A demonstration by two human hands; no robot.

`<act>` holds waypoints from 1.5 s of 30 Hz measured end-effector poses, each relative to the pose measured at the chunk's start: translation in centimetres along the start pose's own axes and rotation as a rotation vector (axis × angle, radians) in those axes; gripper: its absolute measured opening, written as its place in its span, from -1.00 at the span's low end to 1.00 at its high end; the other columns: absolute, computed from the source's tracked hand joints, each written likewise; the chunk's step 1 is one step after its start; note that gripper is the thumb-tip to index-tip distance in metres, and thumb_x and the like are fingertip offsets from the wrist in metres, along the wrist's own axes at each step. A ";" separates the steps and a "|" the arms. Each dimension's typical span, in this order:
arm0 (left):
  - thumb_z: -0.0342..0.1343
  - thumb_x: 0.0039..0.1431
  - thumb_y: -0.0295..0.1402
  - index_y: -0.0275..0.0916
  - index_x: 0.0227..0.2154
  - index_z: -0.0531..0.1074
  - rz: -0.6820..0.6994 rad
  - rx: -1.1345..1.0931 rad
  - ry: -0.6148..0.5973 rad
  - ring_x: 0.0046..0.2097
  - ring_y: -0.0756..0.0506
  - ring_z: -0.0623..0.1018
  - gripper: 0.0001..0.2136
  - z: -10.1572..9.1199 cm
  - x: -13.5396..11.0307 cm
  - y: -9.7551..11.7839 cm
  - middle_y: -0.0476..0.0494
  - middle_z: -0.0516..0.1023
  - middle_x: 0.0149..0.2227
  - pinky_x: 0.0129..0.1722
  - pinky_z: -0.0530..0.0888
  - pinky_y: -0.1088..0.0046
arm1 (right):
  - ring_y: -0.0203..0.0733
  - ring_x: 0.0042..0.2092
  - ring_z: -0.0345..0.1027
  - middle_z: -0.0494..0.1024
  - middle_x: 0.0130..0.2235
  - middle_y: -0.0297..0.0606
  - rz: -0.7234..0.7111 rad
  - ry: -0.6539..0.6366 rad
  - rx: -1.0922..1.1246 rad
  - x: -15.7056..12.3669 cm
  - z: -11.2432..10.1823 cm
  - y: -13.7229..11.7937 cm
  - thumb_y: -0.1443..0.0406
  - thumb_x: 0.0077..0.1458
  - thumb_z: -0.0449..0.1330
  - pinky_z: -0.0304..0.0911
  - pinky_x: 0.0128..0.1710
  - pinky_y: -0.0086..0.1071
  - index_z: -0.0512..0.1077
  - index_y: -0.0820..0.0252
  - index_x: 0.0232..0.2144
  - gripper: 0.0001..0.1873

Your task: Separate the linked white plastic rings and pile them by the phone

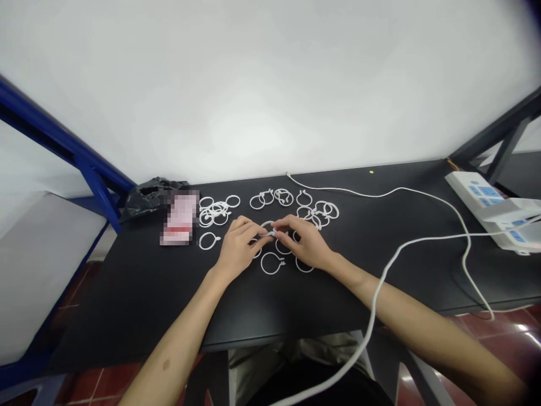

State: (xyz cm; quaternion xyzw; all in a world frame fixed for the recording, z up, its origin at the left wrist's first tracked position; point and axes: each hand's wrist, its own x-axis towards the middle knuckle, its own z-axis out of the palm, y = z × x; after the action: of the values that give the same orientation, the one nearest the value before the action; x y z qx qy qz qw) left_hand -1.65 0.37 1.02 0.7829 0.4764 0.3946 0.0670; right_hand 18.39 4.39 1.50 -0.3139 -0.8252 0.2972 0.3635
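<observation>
White ring (270,233) is approx. mid-width on the bench (253,310), btwn L hand (242,246) and R hand (307,242), neither clearly nearer. Its loop faces the back edge, joint end twd front edge. Both hands pinch it, thumb vs. fingertips; exact contact pts partly hidden. Wrists angle inward, forearms over the front edge. Loose ring (262,266) lies just frontward.

Held ring (267,222) partly behind left hand (239,243)
</observation>
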 end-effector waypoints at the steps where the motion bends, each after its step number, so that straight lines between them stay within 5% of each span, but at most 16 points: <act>1: 0.18 0.22 -0.33 -0.20 -0.38 0.46 0.005 0.008 -0.004 -0.27 -0.09 0.43 -0.91 0.0 0.0 0.0 -0.06 0.58 -0.40 -0.26 0.42 0.33 | -0.22 -0.20 0.46 0.56 -0.21 -0.21 -0.018 -0.010 -0.011 -0.1 0.1 0.1 0.28 0.23 0.16 0.38 -0.16 -0.29 0.43 0.17 -0.13 -0.83; 12: 0.13 0.26 -0.34 -0.18 -0.23 0.44 0.035 0.040 -0.023 -0.18 -0.10 0.48 -0.93 0.3 -0.2 0.3 -0.11 0.56 -0.23 -0.13 0.45 0.26 | -0.21 -0.16 0.47 0.57 -0.16 -0.18 -0.131 0.060 -0.073 -0.1 0.3 0.5 0.32 0.25 0.13 0.42 -0.15 -0.31 0.45 0.15 -0.07 -0.79; 20: 0.15 0.23 -0.25 -0.08 0.20 0.19 -0.052 0.081 -0.081 0.09 -0.20 0.41 -0.50 0.1 -0.2 0.7 -0.21 0.39 0.07 0.06 0.42 0.11 | -0.26 -0.24 0.46 0.56 -0.23 -0.22 -0.128 0.065 -0.040 0.0 0.1 0.4 0.35 0.24 0.11 0.40 -0.23 -0.37 0.47 0.16 -0.16 -0.84; 27: 0.13 0.24 -0.26 -0.15 0.04 0.37 -0.009 0.087 -0.113 -0.05 -0.18 0.45 -0.68 0.4 -0.2 0.6 -0.16 0.52 -0.09 -0.04 0.42 0.15 | -0.25 -0.28 0.44 0.55 -0.30 -0.24 -0.155 0.042 -0.073 -0.1 0.2 0.3 0.31 0.27 0.11 0.39 -0.25 -0.35 0.47 0.16 -0.22 -0.87; 34: 0.12 0.24 -0.25 -0.16 0.02 0.39 -0.113 0.273 0.006 -0.03 -0.23 0.44 -0.69 -0.9 0.1 -1.0 -0.20 0.51 -0.08 -0.01 0.40 0.10 | -0.07 -0.02 0.39 0.52 -0.04 -0.11 -0.143 -0.026 -0.235 -0.4 0.6 0.4 0.22 0.25 0.14 0.35 -0.02 -0.11 0.25 0.12 0.18 -0.53; 40: 0.13 0.19 -0.29 -0.22 0.07 0.37 -0.384 0.517 0.209 0.06 -0.38 0.36 -0.62 -3.3 -0.3 -4.2 -0.32 0.47 0.01 0.03 0.33 -0.03 | 0.01 0.02 0.29 0.47 0.00 -0.08 -0.312 -0.284 -0.373 -0.4 0.6 -1.2 0.05 0.21 0.15 0.24 0.03 -0.05 0.43 0.12 0.04 -0.57; 45: 0.10 0.21 -0.34 -0.18 -0.05 0.46 -0.320 0.444 0.170 0.04 -0.31 0.37 -0.74 -3.4 -0.2 -3.9 -0.21 0.50 -0.02 0.04 0.34 0.05 | 0.01 0.01 0.29 0.48 -0.06 -0.11 -0.324 -0.339 -0.429 -0.4 1.0 -1.1 0.01 0.19 0.16 0.20 0.07 -0.05 0.49 0.14 -0.08 -0.60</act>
State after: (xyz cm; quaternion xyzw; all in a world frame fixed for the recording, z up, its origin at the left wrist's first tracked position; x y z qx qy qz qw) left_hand -6.72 1.35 1.32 0.6573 0.6726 0.3291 -0.0849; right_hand 17.49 3.14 1.54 -0.1939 -0.9572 0.1025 0.1890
